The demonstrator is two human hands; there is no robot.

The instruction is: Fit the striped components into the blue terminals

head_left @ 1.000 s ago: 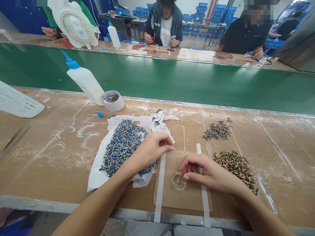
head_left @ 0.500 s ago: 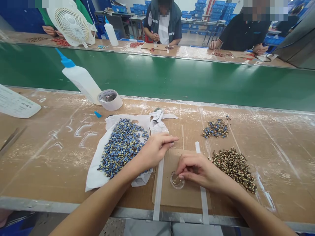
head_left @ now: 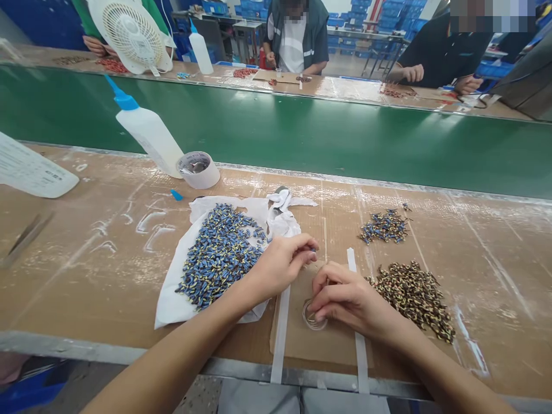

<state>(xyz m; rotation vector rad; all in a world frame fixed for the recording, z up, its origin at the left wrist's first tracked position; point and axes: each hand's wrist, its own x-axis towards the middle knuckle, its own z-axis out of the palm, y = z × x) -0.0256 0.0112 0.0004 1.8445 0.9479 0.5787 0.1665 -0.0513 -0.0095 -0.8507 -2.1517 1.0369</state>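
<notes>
My left hand (head_left: 282, 261) is closed in a pinch right of a pile of small blue-and-yellow pieces (head_left: 219, 253) on white paper. A speck of blue shows between its fingertips, seemingly one small blue piece. My right hand (head_left: 345, 296) is also closed, fingers bent down at a small round clear dish (head_left: 318, 325) on a cardboard pad (head_left: 319, 351). Whatever its fingertips hold is hidden. Beside the right wrist lies a heap of small brown-and-cream pieces (head_left: 414, 299). Farther back sits a smaller heap of blue pieces with cream and brown ends (head_left: 386, 226).
A tape roll (head_left: 199, 171) and a tilted blue-tipped bottle (head_left: 149, 135) stand back left, near a loose blue cap (head_left: 176, 195). Tweezers (head_left: 28, 238) lie far left. Crumpled white paper (head_left: 282, 213) is behind my left hand. Beyond the green belt (head_left: 302, 132), several people work.
The whole view has shifted slightly. My left hand's fingers have curled more and sit closer to the right hand. The right hand stays at the dish, its fingers a little lower.
</notes>
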